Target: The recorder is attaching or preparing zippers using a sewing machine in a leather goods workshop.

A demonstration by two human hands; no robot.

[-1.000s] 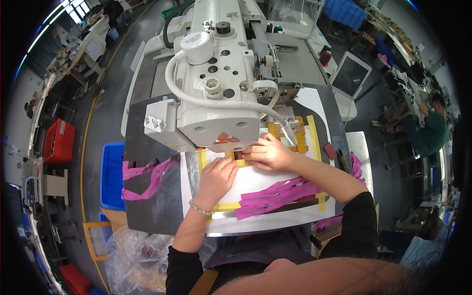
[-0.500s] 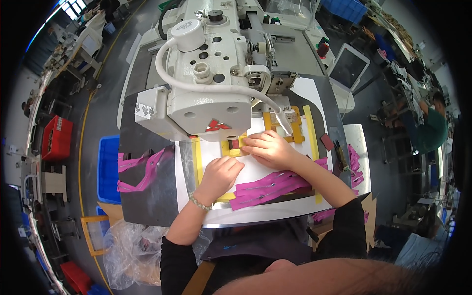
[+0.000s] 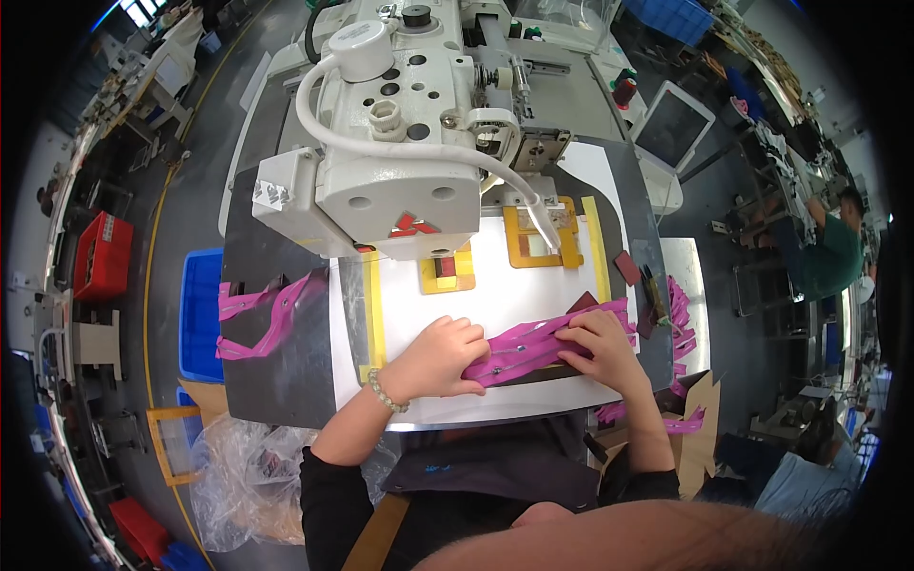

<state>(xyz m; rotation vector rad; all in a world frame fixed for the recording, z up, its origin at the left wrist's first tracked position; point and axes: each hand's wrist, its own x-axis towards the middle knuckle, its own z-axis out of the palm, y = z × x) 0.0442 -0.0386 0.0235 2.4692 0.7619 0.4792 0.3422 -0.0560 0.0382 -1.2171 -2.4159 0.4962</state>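
Observation:
A bundle of pink zippers (image 3: 528,350) lies slantwise across the white sheet (image 3: 400,314) at the front of the sewing machine. My left hand (image 3: 433,362) closes round the bundle's left end, thumb on the near side. Toward the right end, the bent fingers of my right hand (image 3: 605,350) grip the same zippers from above. Beyond my hands, a small yellow frame (image 3: 430,283) with a dark red piece inside sits under the machine head (image 3: 400,205). To its right is a larger yellow clamp frame (image 3: 519,249).
More pink zippers (image 3: 276,324) hang over the table's left edge beside a blue bin (image 3: 198,319). Another pink pile (image 3: 681,319) lies on the right-hand ledge. A dark red block (image 3: 626,267) rests on the table near the screen (image 3: 671,130). Someone in green (image 3: 838,252) sits far right.
Both hands have left the small yellow frame and come back toward me. The right moved right and down onto the zippers; the left reached their left end. The view has shifted slightly.

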